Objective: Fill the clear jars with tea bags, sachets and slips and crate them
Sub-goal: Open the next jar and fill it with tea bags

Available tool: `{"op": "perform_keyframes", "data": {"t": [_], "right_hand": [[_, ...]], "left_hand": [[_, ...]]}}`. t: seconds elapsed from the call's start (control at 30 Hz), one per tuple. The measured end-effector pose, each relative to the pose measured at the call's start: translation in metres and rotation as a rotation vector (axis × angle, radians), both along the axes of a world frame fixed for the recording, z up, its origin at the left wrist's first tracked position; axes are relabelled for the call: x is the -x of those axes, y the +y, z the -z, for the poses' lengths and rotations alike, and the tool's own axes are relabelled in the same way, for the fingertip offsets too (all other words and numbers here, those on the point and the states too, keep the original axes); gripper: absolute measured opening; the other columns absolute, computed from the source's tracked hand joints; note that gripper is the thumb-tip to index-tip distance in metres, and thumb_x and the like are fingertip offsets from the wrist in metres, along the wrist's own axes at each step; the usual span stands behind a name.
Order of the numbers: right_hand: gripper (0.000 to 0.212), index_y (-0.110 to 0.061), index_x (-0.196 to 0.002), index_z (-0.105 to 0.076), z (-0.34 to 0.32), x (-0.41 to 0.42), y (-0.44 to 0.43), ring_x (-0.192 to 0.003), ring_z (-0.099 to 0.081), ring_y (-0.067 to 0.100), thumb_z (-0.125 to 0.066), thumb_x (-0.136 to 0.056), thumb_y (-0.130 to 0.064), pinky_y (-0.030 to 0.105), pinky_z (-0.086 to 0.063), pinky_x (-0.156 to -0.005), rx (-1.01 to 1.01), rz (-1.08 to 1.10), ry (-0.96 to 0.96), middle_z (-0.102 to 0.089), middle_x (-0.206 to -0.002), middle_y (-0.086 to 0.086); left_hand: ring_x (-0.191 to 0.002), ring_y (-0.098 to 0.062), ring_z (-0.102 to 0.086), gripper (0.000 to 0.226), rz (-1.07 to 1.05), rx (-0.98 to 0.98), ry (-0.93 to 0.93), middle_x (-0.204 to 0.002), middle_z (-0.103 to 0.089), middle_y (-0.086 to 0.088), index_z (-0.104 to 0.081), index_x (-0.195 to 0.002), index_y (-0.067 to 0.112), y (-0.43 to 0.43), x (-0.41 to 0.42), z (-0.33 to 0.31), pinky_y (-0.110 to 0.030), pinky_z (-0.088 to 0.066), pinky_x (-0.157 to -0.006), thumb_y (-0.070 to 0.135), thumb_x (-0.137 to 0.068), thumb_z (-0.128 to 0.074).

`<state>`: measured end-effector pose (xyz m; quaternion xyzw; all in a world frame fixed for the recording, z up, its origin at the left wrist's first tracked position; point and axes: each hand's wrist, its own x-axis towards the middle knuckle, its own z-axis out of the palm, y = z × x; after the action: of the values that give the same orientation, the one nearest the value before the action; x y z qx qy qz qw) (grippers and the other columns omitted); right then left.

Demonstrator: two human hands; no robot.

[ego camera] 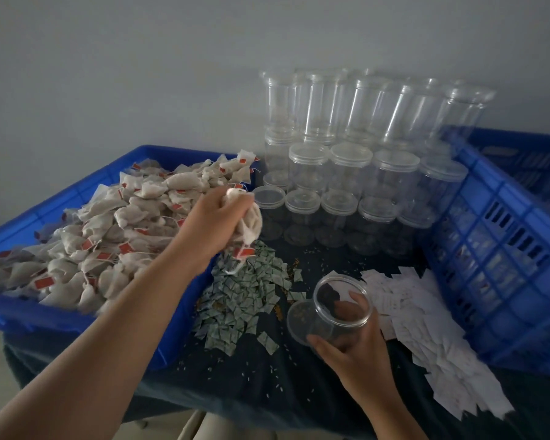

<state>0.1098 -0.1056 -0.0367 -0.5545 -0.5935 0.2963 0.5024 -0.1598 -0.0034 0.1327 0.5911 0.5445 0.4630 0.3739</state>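
One bunch of tea bags (251,222) clenched in left hand (213,223), up-left of the jar (337,308); right hand (353,354) grips jar, open mouth facing up; next move likely down-right

1. A small packing workroom: bare grey wall (108,74), one cloth-covered table (235,392).
2. Bulk stock: blue tub (77,319) heaped with tea bags (92,242), piled sachets (245,293), stacked empty lidded jars (346,160), a blue crate (505,249).
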Motion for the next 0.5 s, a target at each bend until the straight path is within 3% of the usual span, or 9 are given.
{"op": "perform_keyframes", "data": {"t": [0.07, 0.17, 0.23, 0.37, 0.5], "right_hand": [[0.099, -0.069, -0.138, -0.034, -0.003, 0.002, 0.0, -0.111, -0.068, -0.004, -0.08, -0.054, -0.093, 0.01, -0.055, -0.083, -0.001, 0.002, -0.037, -0.06, -0.131, -0.034], [0.095, -0.069, -0.137, -0.032, -0.005, 0.003, -0.001, -0.112, -0.067, -0.006, -0.081, -0.058, -0.09, 0.008, -0.054, -0.084, -0.006, -0.004, -0.058, -0.06, -0.131, -0.034], [0.096, -0.068, -0.139, -0.033, -0.003, 0.003, -0.002, -0.109, -0.07, -0.003, -0.084, -0.06, -0.086, 0.014, -0.058, -0.082, 0.009, -0.004, -0.056, -0.061, -0.131, -0.031], [0.096, -0.063, -0.139, -0.038, 0.002, 0.001, -0.005, -0.094, -0.076, 0.002, -0.096, -0.063, -0.066, 0.017, -0.061, -0.071, 0.036, 0.004, -0.053, -0.069, -0.125, -0.025], [0.1, -0.054, -0.148, -0.039, -0.001, 0.001, -0.002, -0.106, -0.072, -0.001, -0.093, -0.065, -0.072, 0.016, -0.059, -0.08, 0.03, -0.006, -0.051, -0.067, -0.131, -0.024]], "left_hand": [[-0.06, -0.005, -0.064, 0.019, 0.052, -0.096, 0.163, -0.08, -0.073, 0.01, -0.066, -0.101, 0.028, -0.012, -0.03, -0.001, -0.024, -0.055, -0.055, 0.048, -0.1, -0.065], [-0.071, 0.0, -0.069, 0.013, 0.119, -0.215, 0.39, -0.086, -0.073, 0.022, -0.065, -0.098, 0.039, -0.028, -0.068, 0.005, -0.022, -0.056, -0.056, 0.052, -0.097, -0.065], [-0.073, -0.001, -0.068, 0.019, 0.146, -0.256, 0.474, -0.08, -0.072, 0.02, -0.065, -0.09, 0.038, -0.035, -0.088, 0.013, -0.03, -0.057, -0.06, 0.057, -0.092, -0.068], [-0.069, 0.001, -0.062, 0.04, 0.163, -0.325, 0.667, -0.076, -0.066, 0.018, -0.058, -0.085, 0.037, -0.038, -0.118, 0.034, -0.03, -0.056, -0.06, 0.074, -0.082, -0.073], [-0.069, -0.001, -0.058, 0.043, 0.196, -0.336, 0.744, -0.076, -0.063, 0.016, -0.058, -0.086, 0.036, -0.033, -0.129, 0.042, -0.03, -0.05, -0.059, 0.078, -0.082, -0.07]]}}
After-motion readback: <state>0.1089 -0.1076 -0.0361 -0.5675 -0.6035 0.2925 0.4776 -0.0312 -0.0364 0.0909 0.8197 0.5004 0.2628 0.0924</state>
